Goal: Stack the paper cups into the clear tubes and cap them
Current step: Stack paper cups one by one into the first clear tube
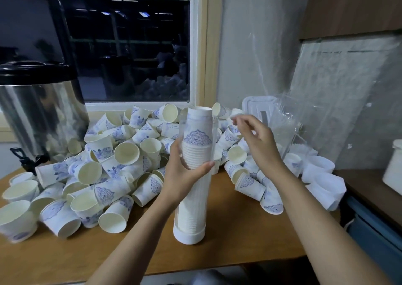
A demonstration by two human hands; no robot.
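Observation:
A clear tube (195, 200) stands upright on the wooden table (239, 243), with a white cap (189, 235) on its bottom end. It is filled with a stack of paper cups (199, 130) with blue patterns, and the stack's top pokes out above the tube's rim. My left hand (185, 176) grips the tube at about mid-height. My right hand (258, 141) hovers just right of the tube's top with its fingers loosely curled and blurred, and I see nothing in it. A big pile of loose cups (113, 165) lies to the left and behind.
A steel drinks urn (41, 115) with a black tap stands at the back left. More loose cups (250, 184) lie right of the tube. White plastic pieces (322, 182), a clear plastic bag (289, 119) and a white lid (258, 108) sit at the back right.

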